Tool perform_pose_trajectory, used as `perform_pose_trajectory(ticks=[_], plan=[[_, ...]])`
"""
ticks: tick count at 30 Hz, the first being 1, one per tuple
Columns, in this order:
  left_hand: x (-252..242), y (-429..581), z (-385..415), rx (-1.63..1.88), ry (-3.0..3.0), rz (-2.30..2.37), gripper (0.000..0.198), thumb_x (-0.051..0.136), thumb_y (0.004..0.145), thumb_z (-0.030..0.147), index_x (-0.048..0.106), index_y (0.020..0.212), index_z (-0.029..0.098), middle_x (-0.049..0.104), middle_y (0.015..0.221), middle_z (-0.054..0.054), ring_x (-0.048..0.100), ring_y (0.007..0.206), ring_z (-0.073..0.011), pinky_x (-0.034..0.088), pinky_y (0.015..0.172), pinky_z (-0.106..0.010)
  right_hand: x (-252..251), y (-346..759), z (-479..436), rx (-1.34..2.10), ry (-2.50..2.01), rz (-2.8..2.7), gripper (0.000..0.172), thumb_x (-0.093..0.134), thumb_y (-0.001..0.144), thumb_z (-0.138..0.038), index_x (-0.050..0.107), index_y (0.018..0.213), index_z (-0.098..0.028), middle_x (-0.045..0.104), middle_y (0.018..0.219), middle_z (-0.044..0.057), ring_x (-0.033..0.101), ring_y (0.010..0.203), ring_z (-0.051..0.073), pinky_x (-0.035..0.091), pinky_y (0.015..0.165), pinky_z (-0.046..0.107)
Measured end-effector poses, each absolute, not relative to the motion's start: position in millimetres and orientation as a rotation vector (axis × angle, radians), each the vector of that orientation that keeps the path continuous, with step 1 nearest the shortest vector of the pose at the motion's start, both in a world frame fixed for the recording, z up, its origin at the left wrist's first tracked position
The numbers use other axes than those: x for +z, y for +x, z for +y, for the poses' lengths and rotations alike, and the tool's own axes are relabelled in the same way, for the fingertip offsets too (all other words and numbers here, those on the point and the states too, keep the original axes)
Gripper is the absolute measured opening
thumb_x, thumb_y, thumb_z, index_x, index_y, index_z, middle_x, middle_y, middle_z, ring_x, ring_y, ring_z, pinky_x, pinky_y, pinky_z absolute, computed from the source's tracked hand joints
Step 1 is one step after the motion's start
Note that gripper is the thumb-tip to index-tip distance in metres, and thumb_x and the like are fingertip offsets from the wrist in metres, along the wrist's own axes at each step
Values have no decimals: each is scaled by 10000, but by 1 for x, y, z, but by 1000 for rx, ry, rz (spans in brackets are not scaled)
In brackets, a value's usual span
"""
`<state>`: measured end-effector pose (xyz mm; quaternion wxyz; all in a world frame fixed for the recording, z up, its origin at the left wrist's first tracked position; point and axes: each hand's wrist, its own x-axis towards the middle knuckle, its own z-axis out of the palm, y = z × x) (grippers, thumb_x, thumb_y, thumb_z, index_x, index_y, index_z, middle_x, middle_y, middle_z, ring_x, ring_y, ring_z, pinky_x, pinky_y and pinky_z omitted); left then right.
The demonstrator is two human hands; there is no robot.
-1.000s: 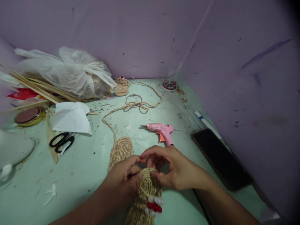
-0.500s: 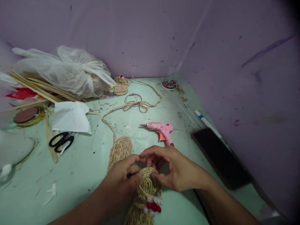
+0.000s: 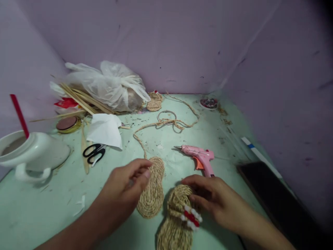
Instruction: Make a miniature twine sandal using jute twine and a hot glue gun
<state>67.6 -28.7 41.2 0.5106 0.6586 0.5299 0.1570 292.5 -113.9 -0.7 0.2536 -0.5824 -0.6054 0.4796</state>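
"What's in the right hand?"
"The beaded woven slipper, lower centre of the frame, held by its upper end."
"Left hand?"
"Loosely open at the plain sole, near frame centre; contact, I can't tell."

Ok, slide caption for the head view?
Right hand on beaded straw slipper, left hand at plain straw sole, glue gun beyond.

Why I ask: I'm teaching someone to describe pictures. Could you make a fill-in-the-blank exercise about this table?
The glue gun is mostly ____ in colour.
The scissors' handles are ____ in colour.
The ____ hand is nearer the beaded woven piece.
That piece's beads are white and ____.

Missing words: pink; black; right; red.
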Motion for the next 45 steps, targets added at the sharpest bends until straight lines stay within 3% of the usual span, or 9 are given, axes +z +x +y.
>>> perform_pose_trajectory(ticks=[4,8,11,17,23,29,35,42,45], plan=[[32,42,-20,169,1872,1576,235,537,760,404,637,794,194,556,496,21,473,501,-159,276,525,-263,-1,290,-107,1042,-1700,-1690,238,507,849,-265,623,1057,-267,677,1008,78,627,913,245,494,765,395],[9,38,-29,194,1659,1462,388,510,778,374,586,1084,147,499,458,60,478,487,-156,304,518,-252,1,270,-83,1148,-1721,-1449,367,499,827,-288,522,1192,-255,609,1173,99,560,1095,258,453,899,468],[-1,42,-34,292,1429,1403,496,529,754,334,503,1207,135,567,560,40,515,534,-155,359,532,-253,-1,252,-63,1351,-1691,-1288,450,538,771,-221,480,1216,-208,612,1143,111,576,1071,235,427,945,458],[-3,46,-38,318,1349,1362,620,585,659,229,443,1257,149,544,750,36,471,537,-113,403,563,-257,-1,234,-49,1481,-1654,-1055,428,625,668,-193,521,1083,-182,623,925,59,605,833,186,486,779,353],[-4,49,-39,384,1260,1216,182,601,670,228,581,837,155,386,579,75,365,542,-102,302,508,-228,-2,226,-52,1715,-1334,-899,240,646,614,-164,544,827,-206,655,853,30,620,812,174,476,744,296],[-9,49,-37,480,987,1107,251,564,764,412,552,725,164,511,619,35,472,586,-113,351,547,-221,1,226,-54,1722,-1254,-802,334,674,599,-151,538,896,-222,655,875,28,625,812,169,474,728,273],[-9,55,-43,491,1001,1072,168,670,659,264,564,736,157,576,652,15,531,649,-148,421,625,-257,5,226,-61,1742,-1236,-654,456,727,561,-164,561,983,-209,643,828,1,607,731,140,468,664,262],[-11,43,-45,503,1020,1046,227,657,694,369,627,747,150,624,666,-11,556,634,-155,428,579,-239,8,240,-56,1630,-1308,-616,298,778,572,-262,668,830,-161,700,747,26,627,665,124,479,636,247],[-9,39,-43,459,987,1051,258,672,680,391,654,765,148,638,653,-15,552,592,-147,419,529,-225,10,246,-54,1655,-1358,-675,313,781,528,-221,657,805,-146,700,722,22,614,588,109,489,563,244]])
